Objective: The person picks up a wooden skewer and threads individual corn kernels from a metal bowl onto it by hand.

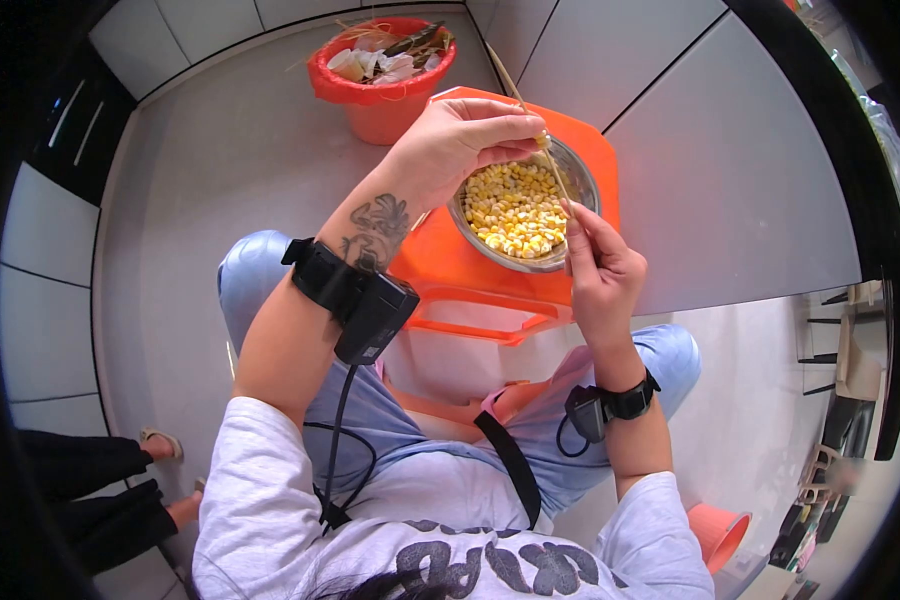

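A thin wooden skewer (557,178) slants over a metal bowl (592,180) of loose yellow and white corn kernels (515,210). My right hand (606,265) pinches its lower end between thumb and fingers, at the bowl's right rim. Above the bowl, my left hand (485,140) is closed, its thumb and index finger pinching a corn kernel (543,142) at the skewer's shaft. Beyond that hand the skewer's upper part sticks out toward the cabinet. The bowl rests on an orange plastic stool (440,255) between my knees.
A red bin (380,120) lined with a bag and filled with scraps stands beyond the stool. White cabinet panels (740,170) rise close on the right. Another person's legs (95,490) are at lower left. An orange-red container (718,535) sits on the floor at lower right.
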`<action>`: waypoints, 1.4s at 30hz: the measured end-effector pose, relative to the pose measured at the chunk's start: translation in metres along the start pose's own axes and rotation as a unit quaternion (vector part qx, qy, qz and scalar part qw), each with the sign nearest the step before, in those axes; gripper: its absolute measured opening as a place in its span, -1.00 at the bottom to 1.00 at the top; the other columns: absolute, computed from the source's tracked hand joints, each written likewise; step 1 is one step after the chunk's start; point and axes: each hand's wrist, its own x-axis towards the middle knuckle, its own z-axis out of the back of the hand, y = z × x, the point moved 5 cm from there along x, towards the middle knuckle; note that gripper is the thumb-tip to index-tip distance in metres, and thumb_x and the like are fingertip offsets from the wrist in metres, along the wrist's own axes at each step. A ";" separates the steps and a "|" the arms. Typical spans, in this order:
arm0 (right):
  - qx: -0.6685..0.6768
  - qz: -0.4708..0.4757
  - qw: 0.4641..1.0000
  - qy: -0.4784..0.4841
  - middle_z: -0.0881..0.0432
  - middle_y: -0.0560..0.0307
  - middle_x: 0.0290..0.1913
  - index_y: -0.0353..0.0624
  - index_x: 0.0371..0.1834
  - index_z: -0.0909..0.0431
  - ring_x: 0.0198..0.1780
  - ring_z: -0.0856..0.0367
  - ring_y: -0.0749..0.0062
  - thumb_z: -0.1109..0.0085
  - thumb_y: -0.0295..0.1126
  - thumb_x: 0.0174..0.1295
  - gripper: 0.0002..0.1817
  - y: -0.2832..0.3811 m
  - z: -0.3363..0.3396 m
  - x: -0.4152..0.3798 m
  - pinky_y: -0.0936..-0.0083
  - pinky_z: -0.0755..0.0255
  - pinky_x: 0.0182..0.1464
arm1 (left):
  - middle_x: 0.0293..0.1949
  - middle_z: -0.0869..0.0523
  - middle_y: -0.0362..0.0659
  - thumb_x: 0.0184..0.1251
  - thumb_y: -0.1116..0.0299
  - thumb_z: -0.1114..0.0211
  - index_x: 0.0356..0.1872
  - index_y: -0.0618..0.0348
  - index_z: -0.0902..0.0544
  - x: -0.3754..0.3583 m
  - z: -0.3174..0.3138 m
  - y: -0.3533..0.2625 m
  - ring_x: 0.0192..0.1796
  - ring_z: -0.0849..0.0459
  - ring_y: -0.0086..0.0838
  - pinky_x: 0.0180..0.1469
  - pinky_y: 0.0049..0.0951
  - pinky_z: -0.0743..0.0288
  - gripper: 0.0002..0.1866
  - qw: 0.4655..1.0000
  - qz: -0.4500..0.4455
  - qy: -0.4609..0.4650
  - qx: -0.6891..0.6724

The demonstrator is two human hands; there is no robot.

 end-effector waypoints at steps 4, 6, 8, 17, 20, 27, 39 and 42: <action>0.024 -0.026 0.999 -0.001 -0.60 0.29 -0.47 -0.37 -0.06 -0.63 -0.46 -0.44 0.79 -0.15 -0.51 0.31 -0.79 -0.001 0.001 0.004 0.79 -0.34 -0.43 | -0.20 -0.71 -0.10 0.39 0.08 -0.19 -0.16 0.29 -0.67 -0.002 -0.009 -0.006 -0.08 -0.67 -0.45 0.08 -0.45 -0.56 -0.60 1.000 0.014 -0.012 0.016; 0.034 -0.038 0.999 -0.010 -0.53 0.35 -0.51 -0.36 -0.05 -0.62 -0.48 -0.36 0.82 -0.14 -0.50 0.32 -0.79 -0.006 0.003 0.004 0.80 -0.26 -0.46 | -0.18 -0.70 -0.11 0.41 -0.01 -0.13 -0.15 0.27 -0.67 0.000 -0.004 -0.005 -0.06 -0.66 -0.45 0.07 -0.44 -0.55 -0.54 0.999 0.016 -0.036 0.029; 0.036 -0.035 0.999 -0.015 -0.53 0.35 -0.51 -0.36 -0.06 -0.62 -0.48 -0.36 0.82 -0.14 -0.49 0.33 -0.79 -0.007 0.005 0.005 0.80 -0.25 -0.46 | -0.16 -0.70 -0.12 0.42 -0.10 -0.07 -0.14 0.24 -0.67 0.003 0.004 -0.004 -0.05 -0.66 -0.45 0.05 -0.43 -0.53 -0.47 0.997 0.017 -0.062 0.042; 0.056 -0.059 0.996 -0.038 -0.52 0.36 -0.50 -0.34 -0.08 -0.62 -0.52 -0.34 0.82 -0.10 -0.44 0.36 -0.79 -0.006 0.014 0.010 0.80 -0.22 -0.49 | 0.23 -0.53 -0.12 -0.04 0.47 -0.38 -0.37 0.02 -0.78 -0.010 -0.006 -0.004 0.34 -0.34 -0.14 0.35 -0.17 -0.24 -0.84 0.612 -0.291 -0.051 0.734; 0.061 -0.064 0.995 -0.037 -0.53 0.36 -0.50 -0.34 -0.09 -0.62 -0.52 -0.34 0.82 -0.10 -0.44 0.36 -0.80 -0.006 0.013 0.010 0.80 -0.22 -0.50 | 0.34 -0.39 -0.09 -0.05 0.47 -0.37 -0.35 -0.03 -0.79 -0.003 0.002 0.006 0.46 -0.12 -0.12 0.44 -0.10 -0.06 -0.81 0.632 -0.223 -0.015 0.742; 0.039 -0.065 0.997 -0.017 -0.54 0.35 -0.50 -0.36 -0.10 -0.61 -0.49 -0.38 0.83 -0.10 -0.44 0.36 -0.79 -0.012 0.010 0.007 0.79 -0.24 -0.49 | 0.35 -0.37 -0.03 -0.07 0.48 -0.36 -0.32 -0.03 -0.80 0.004 0.008 0.013 0.44 -0.17 -0.07 0.42 -0.11 -0.10 -0.77 0.562 -0.206 -0.033 0.800; 0.024 -0.067 0.998 0.001 -0.62 0.27 -0.45 -0.38 -0.10 -0.61 -0.44 -0.46 0.78 -0.10 -0.44 0.35 -0.79 -0.017 0.007 0.005 0.77 -0.34 -0.42 | 0.13 -0.55 -0.05 0.04 0.39 -0.32 -0.39 0.11 -0.70 0.015 0.004 0.024 0.30 -0.36 -0.08 0.29 -0.11 -0.29 -0.90 0.585 -0.147 0.013 0.797; 0.031 -0.060 0.998 -0.012 -0.61 0.28 -0.47 -0.38 -0.10 -0.61 -0.46 -0.45 0.78 -0.10 -0.45 0.35 -0.79 -0.015 0.006 0.006 0.77 -0.33 -0.43 | 0.10 -0.57 -0.03 0.09 0.39 -0.30 -0.34 0.15 -0.69 0.018 0.007 0.027 0.28 -0.40 -0.12 0.27 -0.13 -0.31 -0.87 0.623 -0.176 0.009 0.762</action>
